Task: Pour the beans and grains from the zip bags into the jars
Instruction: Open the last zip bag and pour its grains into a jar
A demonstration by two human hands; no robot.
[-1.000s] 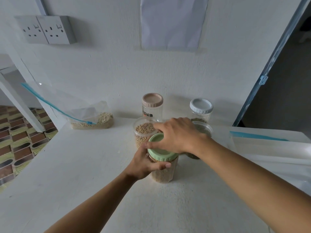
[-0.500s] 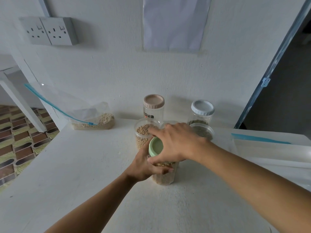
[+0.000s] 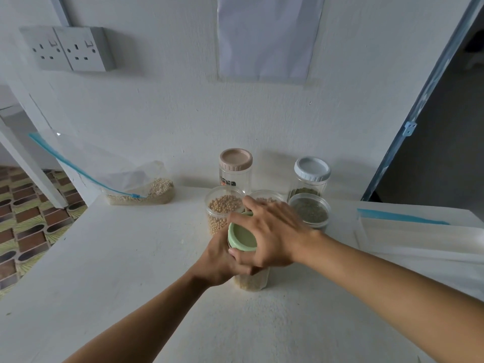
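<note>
A clear jar of pale grain point(image 3: 252, 281) stands mid-table with a green lid point(image 3: 241, 236) on top. My left hand point(image 3: 222, 260) grips the jar's body from the left. My right hand point(image 3: 272, 235) holds the green lid from above, fingers curled round its rim. Behind stand an open jar of yellow beans point(image 3: 222, 209), an open jar of dark green grain point(image 3: 310, 212) and a third open jar point(image 3: 267, 197), mostly hidden. A zip bag point(image 3: 136, 183) with pale grain leans against the wall at the left.
A pink-lidded jar point(image 3: 235, 170) and a white-lidded jar point(image 3: 311, 175) stand by the wall. Flat zip bags point(image 3: 419, 234) lie at the right. The white table point(image 3: 117, 271) ends at the left above a tiled floor point(image 3: 28, 221). A door frame point(image 3: 419, 106) rises at the right.
My right hand has turned on the green lid, its fingers swinging round the rim. The jar and my left hand have stayed in place. The view shifted slightly.
</note>
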